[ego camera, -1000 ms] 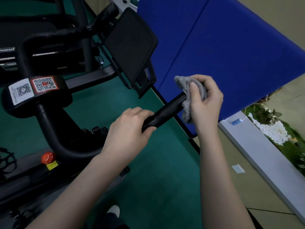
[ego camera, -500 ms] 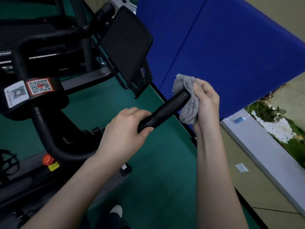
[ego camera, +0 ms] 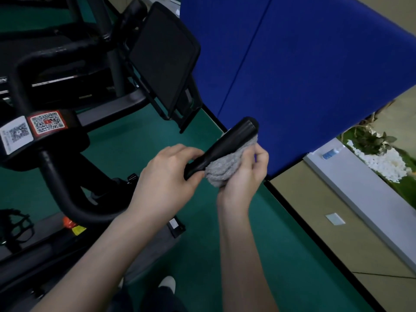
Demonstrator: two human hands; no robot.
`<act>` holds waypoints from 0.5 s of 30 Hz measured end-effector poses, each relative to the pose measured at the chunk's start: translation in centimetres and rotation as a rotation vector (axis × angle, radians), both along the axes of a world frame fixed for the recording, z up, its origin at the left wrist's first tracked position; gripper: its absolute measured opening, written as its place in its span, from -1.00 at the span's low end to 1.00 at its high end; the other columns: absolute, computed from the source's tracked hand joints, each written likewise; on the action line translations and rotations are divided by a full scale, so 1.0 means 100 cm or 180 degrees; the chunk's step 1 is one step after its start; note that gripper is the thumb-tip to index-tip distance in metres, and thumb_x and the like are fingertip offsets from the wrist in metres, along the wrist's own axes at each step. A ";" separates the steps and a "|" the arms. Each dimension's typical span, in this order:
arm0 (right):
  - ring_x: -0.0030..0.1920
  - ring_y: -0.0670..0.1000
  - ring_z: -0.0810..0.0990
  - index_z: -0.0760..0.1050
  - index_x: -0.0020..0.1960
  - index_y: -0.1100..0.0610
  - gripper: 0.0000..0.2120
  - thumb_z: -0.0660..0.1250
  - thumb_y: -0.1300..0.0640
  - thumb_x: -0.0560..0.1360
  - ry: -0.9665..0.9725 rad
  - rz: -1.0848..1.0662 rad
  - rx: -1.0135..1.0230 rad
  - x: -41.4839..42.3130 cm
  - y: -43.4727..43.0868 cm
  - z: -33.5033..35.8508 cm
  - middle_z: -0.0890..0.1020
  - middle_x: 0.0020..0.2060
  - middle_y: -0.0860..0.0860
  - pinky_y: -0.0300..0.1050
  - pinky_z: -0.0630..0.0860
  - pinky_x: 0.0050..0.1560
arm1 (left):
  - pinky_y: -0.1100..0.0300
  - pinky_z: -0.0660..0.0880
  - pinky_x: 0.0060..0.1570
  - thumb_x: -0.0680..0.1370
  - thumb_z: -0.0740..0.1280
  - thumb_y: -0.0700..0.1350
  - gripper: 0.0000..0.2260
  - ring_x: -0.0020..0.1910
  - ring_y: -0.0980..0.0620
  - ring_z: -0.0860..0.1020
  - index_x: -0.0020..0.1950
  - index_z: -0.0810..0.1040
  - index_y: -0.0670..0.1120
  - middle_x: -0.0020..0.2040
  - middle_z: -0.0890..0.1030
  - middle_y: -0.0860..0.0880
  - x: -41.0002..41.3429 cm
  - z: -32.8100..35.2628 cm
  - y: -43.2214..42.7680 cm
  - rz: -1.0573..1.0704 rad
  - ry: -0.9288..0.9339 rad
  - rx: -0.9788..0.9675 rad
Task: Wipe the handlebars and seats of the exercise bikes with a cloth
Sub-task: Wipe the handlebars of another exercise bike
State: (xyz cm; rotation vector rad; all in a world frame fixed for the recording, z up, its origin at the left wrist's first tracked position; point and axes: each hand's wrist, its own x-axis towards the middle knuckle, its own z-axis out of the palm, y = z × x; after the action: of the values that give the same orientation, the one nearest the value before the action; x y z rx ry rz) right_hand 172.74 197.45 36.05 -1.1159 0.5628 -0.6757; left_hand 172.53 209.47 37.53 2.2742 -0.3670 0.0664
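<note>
Wiping handlebar (ego camera: pixel 227 145) underside | cloth (ego camera: pixel 225 166) bunched in my right hand (ego camera: pixel 242 176), fingers curled round it | left hand (ego camera: pixel 166 176) gripping bar | next, I judge: remaining bars, then seats.

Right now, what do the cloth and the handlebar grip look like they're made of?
Cloth: grey, nubby, fuzzy surface, bunched in soft folds in the right hand; probably microfibre or terry. Handlebar grip: matte black, smooth with a faint sheen; likely rubber or foam over a tube, though hard plastic is possible.
</note>
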 end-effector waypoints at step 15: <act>-0.10 0.03 0.56 0.40 -0.04 0.07 -0.87 0.12 0.15 0.64 0.0302 -0.0510 -0.0455 0.001 0.023 -0.004 0.57 -0.10 0.08 0.12 0.53 0.03 | 0.34 0.35 -0.01 0.43 0.45 -0.10 -0.60 0.00 0.22 0.45 0.26 0.52 0.06 -0.01 0.45 0.23 0.003 0.005 0.023 -0.0509 0.0183 0.0169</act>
State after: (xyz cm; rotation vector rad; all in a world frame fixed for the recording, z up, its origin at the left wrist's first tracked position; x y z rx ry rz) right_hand 172.82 199.78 35.67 -1.2503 0.6989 -0.8147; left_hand 172.82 211.81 38.06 2.2853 -0.5242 -0.0917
